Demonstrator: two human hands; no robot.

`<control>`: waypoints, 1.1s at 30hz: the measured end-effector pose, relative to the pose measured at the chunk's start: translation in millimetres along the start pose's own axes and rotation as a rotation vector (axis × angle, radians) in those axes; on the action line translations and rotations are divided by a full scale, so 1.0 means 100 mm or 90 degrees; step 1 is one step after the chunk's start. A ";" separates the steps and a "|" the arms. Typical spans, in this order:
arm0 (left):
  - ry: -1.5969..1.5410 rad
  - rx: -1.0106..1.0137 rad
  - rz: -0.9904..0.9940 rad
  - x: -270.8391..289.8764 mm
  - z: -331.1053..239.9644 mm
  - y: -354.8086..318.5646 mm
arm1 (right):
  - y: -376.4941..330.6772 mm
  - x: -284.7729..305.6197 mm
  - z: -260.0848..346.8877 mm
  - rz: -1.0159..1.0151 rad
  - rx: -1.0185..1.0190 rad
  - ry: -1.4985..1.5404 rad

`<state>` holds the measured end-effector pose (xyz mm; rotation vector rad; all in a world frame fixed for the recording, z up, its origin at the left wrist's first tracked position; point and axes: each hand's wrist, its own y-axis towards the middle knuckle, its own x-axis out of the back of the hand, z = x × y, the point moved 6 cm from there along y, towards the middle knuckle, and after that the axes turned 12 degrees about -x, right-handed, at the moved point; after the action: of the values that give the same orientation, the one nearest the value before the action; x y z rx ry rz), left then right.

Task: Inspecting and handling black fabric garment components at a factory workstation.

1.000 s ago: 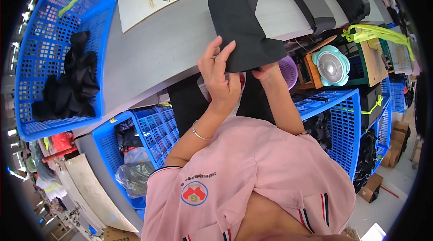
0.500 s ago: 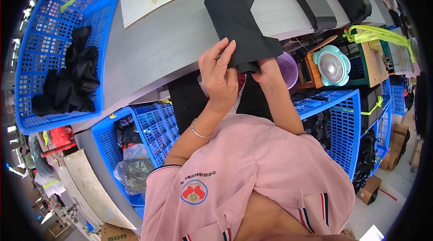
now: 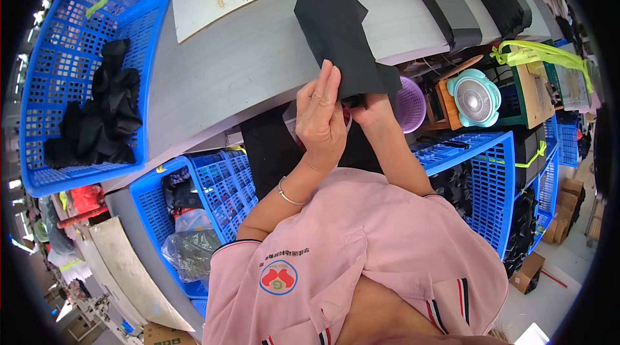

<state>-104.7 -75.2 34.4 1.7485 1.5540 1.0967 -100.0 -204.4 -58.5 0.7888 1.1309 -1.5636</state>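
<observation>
A dark black fabric piece (image 3: 337,38) reaches from my hands out over the front part of the grey table, its far end curved over. At its near left edge is my left hand (image 3: 320,119), fingers straight and close together along the cloth, the near edge gripped low by the thumb side. Under the near right corner is my right hand (image 3: 374,111), closed on the cloth; its fingertips are hidden beneath the fabric. A small dark rolled edge shows between the two hands.
A blue basket (image 3: 152,80) with black cloth stands left on the grey table (image 3: 226,54). Folded black stacks (image 3: 445,6) lie far right. Below on the right are a purple basket (image 3: 411,106), a turquoise fan (image 3: 475,95) and a blue crate (image 3: 494,180). Another blue crate (image 3: 226,183) sits left.
The fabric's far end has curled and dropped slightly nearer. My left fingers have come together and shifted right along its edge; my right hand has drawn slightly nearer and left.
</observation>
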 end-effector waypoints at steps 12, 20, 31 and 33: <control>-0.069 0.062 -0.001 0.03 0.17 -0.06 | 0.09 -0.02 -0.11 -0.140 0.018 -0.050; -0.026 0.227 0.020 0.13 0.56 -0.33 | 0.23 0.18 -0.18 -0.258 0.491 -1.313; -0.376 0.757 -0.160 -0.04 1.32 -1.16 | 0.48 -0.12 -0.09 -0.035 0.380 -1.356; -0.439 0.715 -0.135 -0.22 1.22 -1.14 | 0.59 0.02 -0.29 -0.149 0.276 -1.425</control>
<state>-61.1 -62.1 -128.2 2.1493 1.8968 -0.6353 -45.6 -181.4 -86.5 -0.9596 -0.8122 -1.6516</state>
